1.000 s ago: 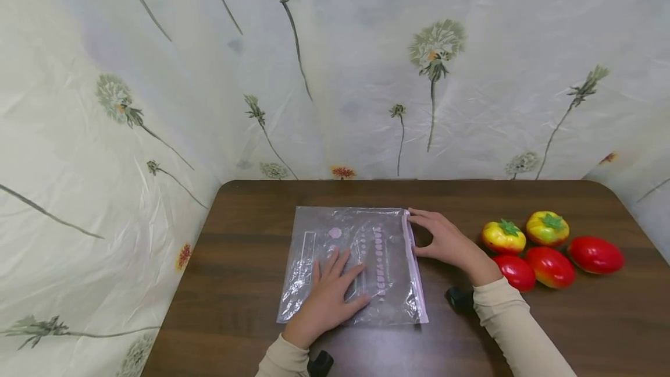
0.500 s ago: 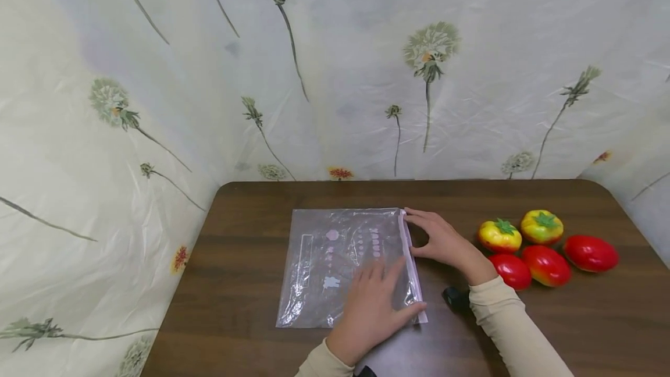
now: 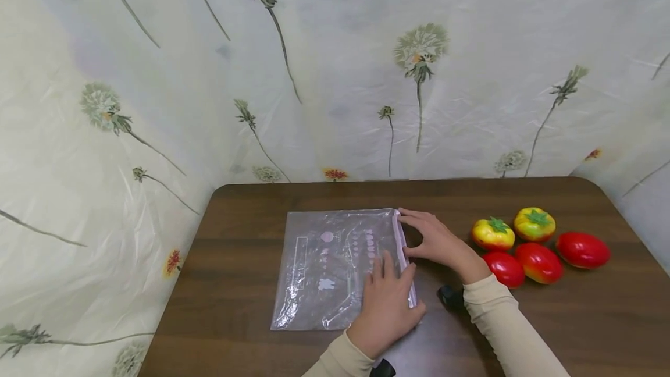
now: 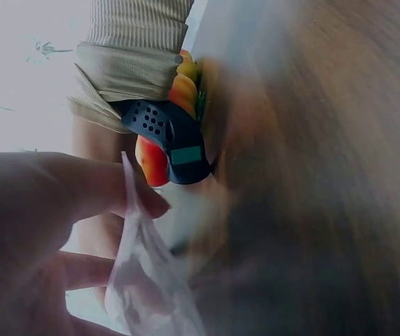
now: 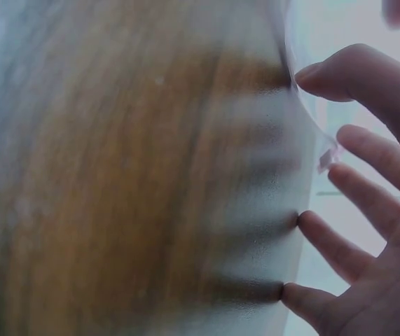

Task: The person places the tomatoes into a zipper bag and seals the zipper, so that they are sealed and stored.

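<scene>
A clear zip bag [image 3: 314, 260] with pink print lies flat on the brown table, its pink zip strip [image 3: 399, 237] along the right side. My left hand [image 3: 386, 307] is over the bag's near right part, fingers spread and thumb just past the strip. In the left wrist view, the strip's edge [image 4: 124, 238] passes across the thumb. My right hand [image 3: 437, 243] touches the strip near the far right corner, thumb and fingers apart. The right wrist view shows its fingertips [image 5: 312, 220] resting on the table and a small slider [image 5: 327, 159] near two fingers.
Right of the bag sit two yellow-and-red persimmon-like fruits [image 3: 493, 234] with green tops and several glossy red oval fruits [image 3: 583, 249]. A floral sheet [image 3: 335, 74] hangs behind the table [image 3: 235, 237]. Each wrist bears a dark camera [image 3: 450, 297].
My left hand has moved right across the bag, from its middle to the zip strip side. The right hand stays at the far corner. The head view has shifted slightly.
</scene>
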A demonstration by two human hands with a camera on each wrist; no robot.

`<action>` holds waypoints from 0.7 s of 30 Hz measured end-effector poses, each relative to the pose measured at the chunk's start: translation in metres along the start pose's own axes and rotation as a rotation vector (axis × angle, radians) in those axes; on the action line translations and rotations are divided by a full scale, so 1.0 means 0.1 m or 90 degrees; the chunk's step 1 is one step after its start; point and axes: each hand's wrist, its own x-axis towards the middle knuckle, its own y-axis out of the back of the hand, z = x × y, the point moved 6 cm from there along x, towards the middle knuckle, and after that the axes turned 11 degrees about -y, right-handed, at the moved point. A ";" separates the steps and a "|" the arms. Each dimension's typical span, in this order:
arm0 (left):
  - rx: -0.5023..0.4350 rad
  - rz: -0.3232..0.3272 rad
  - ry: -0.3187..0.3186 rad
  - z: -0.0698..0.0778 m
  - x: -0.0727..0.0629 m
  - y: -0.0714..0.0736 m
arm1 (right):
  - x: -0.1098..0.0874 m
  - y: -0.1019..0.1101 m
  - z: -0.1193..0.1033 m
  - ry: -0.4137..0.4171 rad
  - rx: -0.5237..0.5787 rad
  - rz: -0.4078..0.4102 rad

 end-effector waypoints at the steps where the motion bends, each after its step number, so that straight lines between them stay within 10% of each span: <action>1: -0.008 0.006 -0.003 -0.01 -0.01 0.00 | 0.00 0.00 0.00 -0.002 0.002 0.000; 21: -0.067 0.161 -0.017 -0.15 -0.12 0.05 | -0.01 -0.01 -0.01 -0.013 0.002 -0.002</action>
